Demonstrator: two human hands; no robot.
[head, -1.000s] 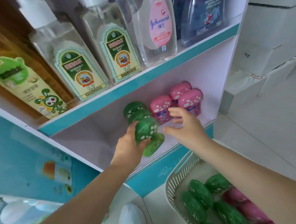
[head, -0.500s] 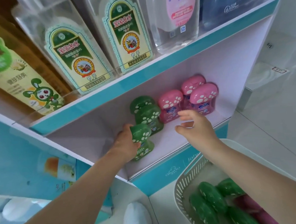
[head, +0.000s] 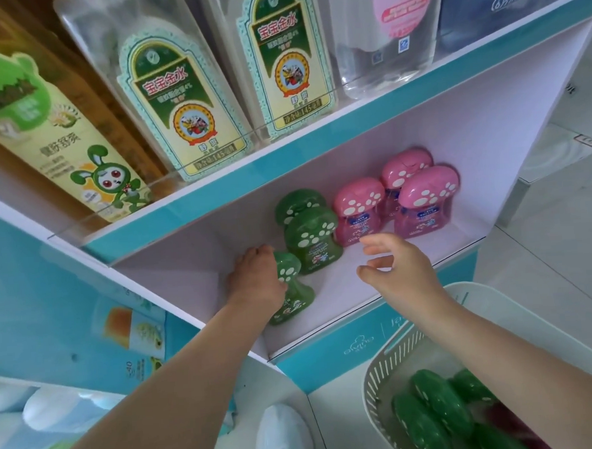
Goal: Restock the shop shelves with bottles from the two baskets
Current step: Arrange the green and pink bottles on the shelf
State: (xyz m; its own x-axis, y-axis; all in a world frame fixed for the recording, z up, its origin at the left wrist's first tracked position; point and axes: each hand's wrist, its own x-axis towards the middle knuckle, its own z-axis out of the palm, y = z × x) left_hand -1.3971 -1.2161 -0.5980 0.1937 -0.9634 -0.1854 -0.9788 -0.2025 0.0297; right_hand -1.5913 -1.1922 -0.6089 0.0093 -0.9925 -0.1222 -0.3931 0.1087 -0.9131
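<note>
My left hand (head: 256, 281) grips a green mushroom-capped bottle (head: 293, 289) that stands on the lower shelf (head: 359, 289), in front of two more green bottles (head: 310, 237). To their right stand three pink mushroom-capped bottles (head: 420, 200). My right hand (head: 396, 270) hovers over the shelf with relaxed fingers and holds nothing. A white slatted basket (head: 391, 367) at the lower right holds several green bottles (head: 434, 409) and some pink ones.
The upper shelf (head: 284, 156) carries tall clear bottles (head: 178, 103) with green labels and a pink-labelled bottle (head: 394, 30) behind a clear rail. A white shoe (head: 281, 434) stands on the floor below. White boxes (head: 565, 162) lie to the right of the shelf unit.
My left hand carried the green bottle into the lower shelf and set it down upright left of the other green bottles. My right hand drew back slightly from the pink bottles.
</note>
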